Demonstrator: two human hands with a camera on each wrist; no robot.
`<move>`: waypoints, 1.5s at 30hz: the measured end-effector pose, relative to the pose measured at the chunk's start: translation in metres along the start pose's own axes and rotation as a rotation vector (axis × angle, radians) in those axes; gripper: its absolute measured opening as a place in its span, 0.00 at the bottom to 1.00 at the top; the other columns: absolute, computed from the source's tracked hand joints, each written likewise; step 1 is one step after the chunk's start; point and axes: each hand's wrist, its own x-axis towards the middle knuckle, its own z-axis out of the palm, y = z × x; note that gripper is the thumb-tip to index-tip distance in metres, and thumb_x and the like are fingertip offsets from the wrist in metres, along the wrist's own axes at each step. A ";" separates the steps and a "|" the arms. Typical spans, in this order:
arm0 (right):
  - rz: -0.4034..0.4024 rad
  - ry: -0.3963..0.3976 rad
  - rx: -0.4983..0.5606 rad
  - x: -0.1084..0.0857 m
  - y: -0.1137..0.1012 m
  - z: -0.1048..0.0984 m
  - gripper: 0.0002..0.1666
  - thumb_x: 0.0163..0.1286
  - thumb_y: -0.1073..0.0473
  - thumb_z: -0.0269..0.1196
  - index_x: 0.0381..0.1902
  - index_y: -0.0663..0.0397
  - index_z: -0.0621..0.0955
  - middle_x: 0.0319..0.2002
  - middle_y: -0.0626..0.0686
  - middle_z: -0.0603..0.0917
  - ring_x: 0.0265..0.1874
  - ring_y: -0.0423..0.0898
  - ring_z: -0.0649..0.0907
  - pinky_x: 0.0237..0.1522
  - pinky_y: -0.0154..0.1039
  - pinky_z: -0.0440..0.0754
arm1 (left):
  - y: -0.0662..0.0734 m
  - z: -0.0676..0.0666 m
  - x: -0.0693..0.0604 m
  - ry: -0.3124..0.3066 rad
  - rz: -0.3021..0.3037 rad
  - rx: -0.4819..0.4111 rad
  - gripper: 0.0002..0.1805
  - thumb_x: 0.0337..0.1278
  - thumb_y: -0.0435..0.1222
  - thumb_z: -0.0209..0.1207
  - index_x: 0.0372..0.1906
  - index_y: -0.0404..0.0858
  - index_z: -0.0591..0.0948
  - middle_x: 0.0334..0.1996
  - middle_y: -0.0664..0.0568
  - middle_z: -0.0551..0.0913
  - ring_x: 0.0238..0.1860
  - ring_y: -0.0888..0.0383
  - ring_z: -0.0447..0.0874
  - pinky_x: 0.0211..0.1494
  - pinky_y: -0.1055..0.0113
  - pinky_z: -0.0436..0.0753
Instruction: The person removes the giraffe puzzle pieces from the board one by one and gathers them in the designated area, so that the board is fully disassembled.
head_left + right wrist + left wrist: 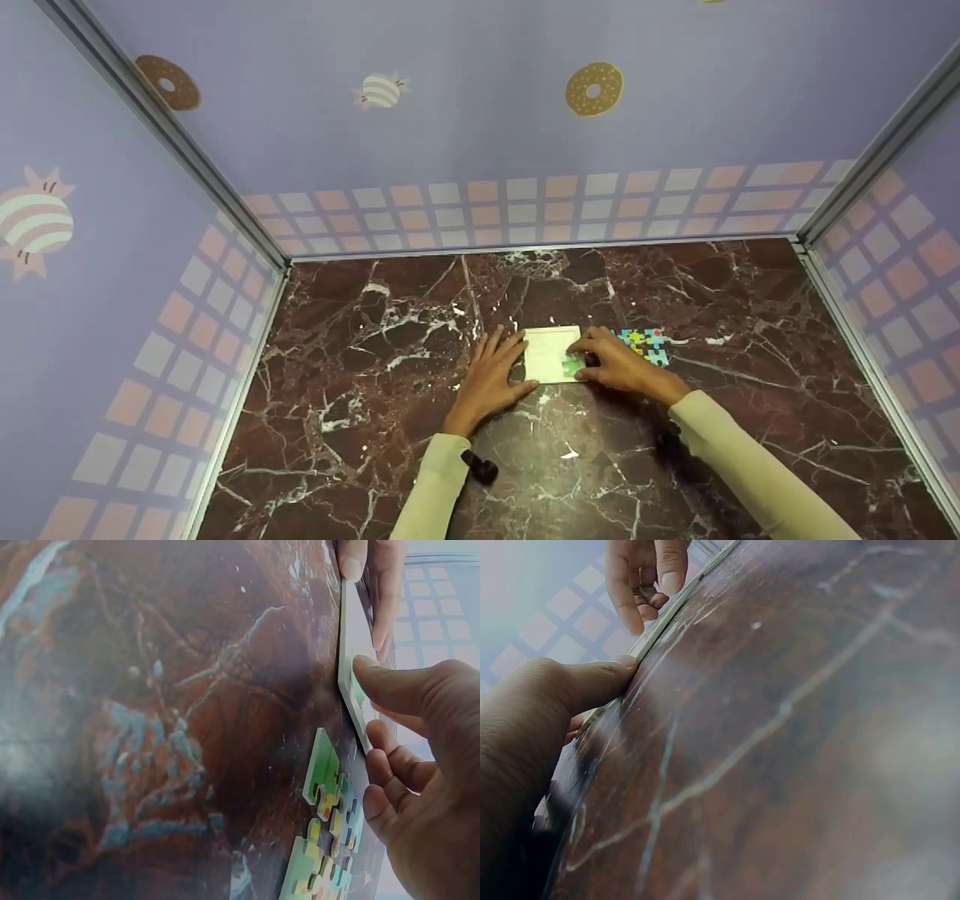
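Note:
A square, pale puzzle board (541, 352) with a low rim lies flat on the marbled table. At its left side is my left hand (489, 379), fingers extended; the thumb touches the near left corner and the forefinger the left edge. My right hand (619, 367) is over the board's right part, curled, with thumb and forefinger at opposite edges of a green puzzle piece (571, 365) inside the rim. In the right wrist view the thumb (382, 682) hides part of that piece. Just right of the board lie several joined, colourful puzzle pieces (651, 345), partly behind the right hand.
The dark red marbled table (360, 450) has white veins. Purple walls (480, 135) with printed doughnuts, sweets and squares enclose its back and both sides. A black band with a small device (480, 466) is on the left sleeve.

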 end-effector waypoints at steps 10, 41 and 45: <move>-0.046 0.011 -0.051 0.002 -0.003 -0.001 0.23 0.62 0.62 0.83 0.54 0.61 0.90 0.44 0.57 0.82 0.41 0.47 0.72 0.44 0.45 0.72 | 0.002 0.000 0.000 -0.001 -0.003 -0.007 0.45 0.70 0.62 0.68 0.82 0.43 0.74 0.87 0.53 0.64 0.90 0.42 0.48 0.91 0.42 0.44; -0.124 0.333 0.101 -0.019 -0.004 -0.007 0.11 0.65 0.77 0.75 0.42 0.61 0.88 0.40 0.53 0.88 0.37 0.48 0.86 0.39 0.53 0.88 | 0.000 -0.001 0.000 0.013 0.017 0.002 0.45 0.70 0.62 0.67 0.82 0.41 0.74 0.87 0.51 0.64 0.89 0.39 0.50 0.91 0.39 0.47; -0.079 0.362 0.128 -0.031 0.004 -0.011 0.11 0.66 0.77 0.74 0.43 0.63 0.88 0.41 0.54 0.89 0.38 0.48 0.86 0.39 0.47 0.86 | 0.001 -0.001 -0.001 0.013 0.019 0.004 0.45 0.70 0.62 0.67 0.83 0.42 0.74 0.87 0.52 0.64 0.89 0.40 0.49 0.91 0.40 0.46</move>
